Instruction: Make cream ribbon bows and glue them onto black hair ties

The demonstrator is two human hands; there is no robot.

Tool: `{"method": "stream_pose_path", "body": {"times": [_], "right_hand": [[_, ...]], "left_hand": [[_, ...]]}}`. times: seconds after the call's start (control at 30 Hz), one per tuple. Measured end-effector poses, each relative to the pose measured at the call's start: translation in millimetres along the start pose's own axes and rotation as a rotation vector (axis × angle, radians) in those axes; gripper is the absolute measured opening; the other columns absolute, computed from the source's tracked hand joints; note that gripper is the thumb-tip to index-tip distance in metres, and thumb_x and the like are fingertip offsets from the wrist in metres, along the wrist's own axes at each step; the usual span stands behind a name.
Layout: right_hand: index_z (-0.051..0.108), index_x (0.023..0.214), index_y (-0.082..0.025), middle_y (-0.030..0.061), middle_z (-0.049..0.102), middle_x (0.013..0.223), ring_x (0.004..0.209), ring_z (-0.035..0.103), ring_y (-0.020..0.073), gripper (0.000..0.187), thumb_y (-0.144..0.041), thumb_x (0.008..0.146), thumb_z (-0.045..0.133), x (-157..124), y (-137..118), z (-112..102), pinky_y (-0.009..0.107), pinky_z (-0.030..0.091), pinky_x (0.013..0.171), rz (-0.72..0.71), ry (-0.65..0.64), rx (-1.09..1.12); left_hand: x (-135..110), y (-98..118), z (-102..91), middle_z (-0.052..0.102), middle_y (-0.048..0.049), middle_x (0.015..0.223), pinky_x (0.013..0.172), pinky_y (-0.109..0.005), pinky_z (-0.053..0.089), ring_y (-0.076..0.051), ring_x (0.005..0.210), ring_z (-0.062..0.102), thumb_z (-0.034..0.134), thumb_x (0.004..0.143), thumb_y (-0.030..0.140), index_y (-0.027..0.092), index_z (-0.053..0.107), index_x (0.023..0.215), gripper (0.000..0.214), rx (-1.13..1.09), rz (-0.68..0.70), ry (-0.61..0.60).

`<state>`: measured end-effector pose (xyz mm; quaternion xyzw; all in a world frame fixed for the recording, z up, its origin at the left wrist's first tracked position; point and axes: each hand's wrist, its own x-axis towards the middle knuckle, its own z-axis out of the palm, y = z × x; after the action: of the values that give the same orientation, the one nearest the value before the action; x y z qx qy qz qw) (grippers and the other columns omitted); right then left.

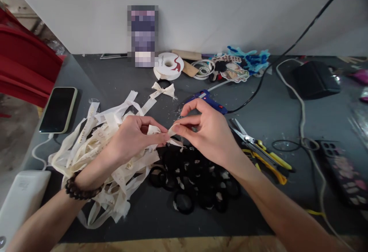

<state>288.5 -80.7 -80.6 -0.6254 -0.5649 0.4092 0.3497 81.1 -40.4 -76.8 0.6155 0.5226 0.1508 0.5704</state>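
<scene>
My left hand [135, 137] and my right hand [205, 129] meet over the middle of a dark table [115, 76], both pinching one cream ribbon strip [170, 131] between thumb and fingers. Under my left hand lies a heap of cream ribbon strips [94, 156]. Below my right hand sits a cluster of black hair ties [195, 179]. A finished cream bow [163, 90] lies further back, beside a blue glue gun [208, 100].
A phone [59, 109] on a cable and a white power bank [20, 202] lie at the left. Scissors [258, 144] and yellow-handled tools rest right of my hand. A white ribbon spool [169, 65], stickers, a black box [314, 79] and another phone [343, 175] also sit here.
</scene>
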Motion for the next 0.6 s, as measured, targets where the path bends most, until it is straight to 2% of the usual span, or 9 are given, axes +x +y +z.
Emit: {"method": "stream_pose_path", "body": {"times": [0.17,0.27,0.37,0.47,0.6], "right_hand": [[0.054,0.095,-0.025,-0.0004,0.081,0.083,0.067,0.074,0.0194,0.029,-0.025,0.083,0.080,-1.2,-2.8,6.0,0.032,0.051,0.068,-0.049,0.039,-0.061],[0.059,0.105,-0.024,0.0012,0.081,0.087,0.070,0.074,0.0196,0.025,-0.032,0.089,0.076,-0.3,1.3,10.0,0.033,0.051,0.068,-0.103,0.096,-0.017],[0.058,0.125,-0.024,0.0047,0.081,0.099,0.087,0.077,0.0222,0.039,-0.045,0.094,0.070,0.8,8.6,13.6,0.034,0.055,0.074,-0.092,0.055,0.161],[0.059,0.131,-0.024,0.0059,0.081,0.101,0.094,0.077,0.0238,0.050,-0.048,0.090,0.075,0.6,13.2,17.4,0.035,0.056,0.077,-0.033,0.036,0.239],[0.063,0.127,-0.025,0.0024,0.082,0.093,0.083,0.076,0.0216,0.048,-0.038,0.085,0.081,-2.0,11.2,22.1,0.032,0.055,0.071,-0.017,0.080,0.207]], "left_hand": [[0.8,1.5,-1.3,0.045,0.0074,0.044,0.042,-0.025,0.013,-0.007,0.042,0.025,0.084,0.075,0.042,0.023,0.079,0.079,0.019,0.028,-0.001,-0.008],[1.6,1.9,-4.2,0.062,0.0035,0.056,0.044,-0.023,0.025,-0.008,0.048,0.042,0.084,0.078,0.040,0.022,0.078,0.082,0.019,-0.037,0.023,-0.032],[3.6,0.5,-7.4,0.074,-0.0015,0.075,0.055,-0.023,0.042,-0.013,0.064,0.061,0.082,0.082,0.038,0.021,0.076,0.091,0.020,-0.121,0.041,0.005],[5.6,-1.4,-9.2,0.077,-0.0015,0.084,0.056,-0.024,0.045,-0.012,0.064,0.061,0.082,0.083,0.034,0.022,0.078,0.102,0.023,-0.067,0.099,0.098],[5.5,-2.1,-8.1,0.081,0.0000,0.094,0.064,-0.024,0.051,-0.014,0.074,0.069,0.080,0.086,0.033,0.025,0.081,0.100,0.017,0.051,0.230,0.080]]}}
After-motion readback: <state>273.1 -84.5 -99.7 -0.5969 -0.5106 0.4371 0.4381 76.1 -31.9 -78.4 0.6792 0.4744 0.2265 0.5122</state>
